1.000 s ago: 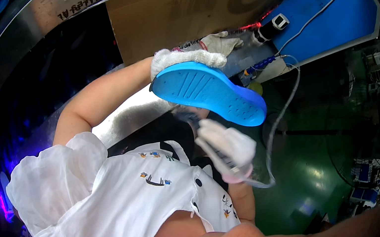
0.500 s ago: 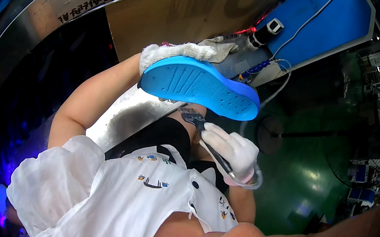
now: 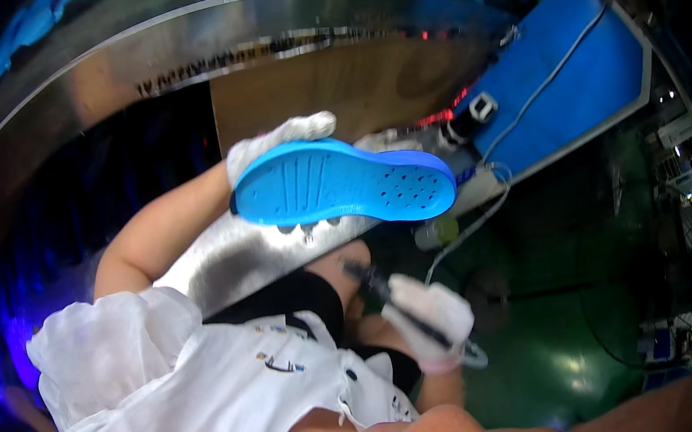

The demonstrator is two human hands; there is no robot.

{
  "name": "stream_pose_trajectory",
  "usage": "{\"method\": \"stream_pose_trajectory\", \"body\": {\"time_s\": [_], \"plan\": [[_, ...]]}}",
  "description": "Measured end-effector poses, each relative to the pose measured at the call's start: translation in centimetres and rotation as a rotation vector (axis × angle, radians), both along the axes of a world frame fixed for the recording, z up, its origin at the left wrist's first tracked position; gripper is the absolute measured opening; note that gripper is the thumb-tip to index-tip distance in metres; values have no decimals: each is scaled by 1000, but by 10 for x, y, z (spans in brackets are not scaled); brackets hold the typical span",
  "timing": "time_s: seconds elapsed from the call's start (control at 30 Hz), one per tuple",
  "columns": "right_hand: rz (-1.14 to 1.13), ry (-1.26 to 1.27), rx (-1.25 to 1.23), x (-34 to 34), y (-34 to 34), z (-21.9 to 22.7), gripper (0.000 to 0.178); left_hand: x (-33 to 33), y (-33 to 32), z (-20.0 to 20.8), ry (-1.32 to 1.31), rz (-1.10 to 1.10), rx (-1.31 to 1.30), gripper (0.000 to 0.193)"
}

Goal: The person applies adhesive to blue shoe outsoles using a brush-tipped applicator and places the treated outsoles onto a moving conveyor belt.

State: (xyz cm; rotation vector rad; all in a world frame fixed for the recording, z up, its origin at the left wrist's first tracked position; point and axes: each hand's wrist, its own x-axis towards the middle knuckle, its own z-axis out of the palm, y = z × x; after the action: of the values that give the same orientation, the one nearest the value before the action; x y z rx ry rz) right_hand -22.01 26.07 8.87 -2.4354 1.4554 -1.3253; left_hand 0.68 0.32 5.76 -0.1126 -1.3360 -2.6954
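My left hand, in a white glove, is closed on the far edge of a bright blue shoe sole. The sole's face is turned up to me; grooves run across its left half and small holes dot its right end. My right hand, also gloved, wraps round the handle of a black brush. Motion blurs the brush, whose head lies below the sole, apart from it. A pale cloth or glove shows partly behind the sole.
Under my left arm runs a shiny metal bench. Behind it stand a cardboard sheet and a curved metal rim. A blue panel with a grey cable and a black cylinder are at the far right.
The sole has swung to lie more level and shifted left. The brush has moved slightly down with my right hand. The whole view has shifted, showing more blue pieces along the top.
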Motion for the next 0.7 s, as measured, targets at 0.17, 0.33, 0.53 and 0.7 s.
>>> {"method": "stream_pose_trajectory", "body": {"time_s": [0.17,0.33,0.53,0.7], "plan": [[-10,-165,-54,7,-9,-2,29,26,-26,82,359,232,519,85],[-77,-353,13,23,-21,-22,28,9,-18,143,492,963,190,75],[-166,-469,145,18,-14,-23,25,38,21,136,-280,993,-195,31],[-233,-683,203,14,-15,-40,22,116,-16,185,-583,1663,-2063,29]]}}
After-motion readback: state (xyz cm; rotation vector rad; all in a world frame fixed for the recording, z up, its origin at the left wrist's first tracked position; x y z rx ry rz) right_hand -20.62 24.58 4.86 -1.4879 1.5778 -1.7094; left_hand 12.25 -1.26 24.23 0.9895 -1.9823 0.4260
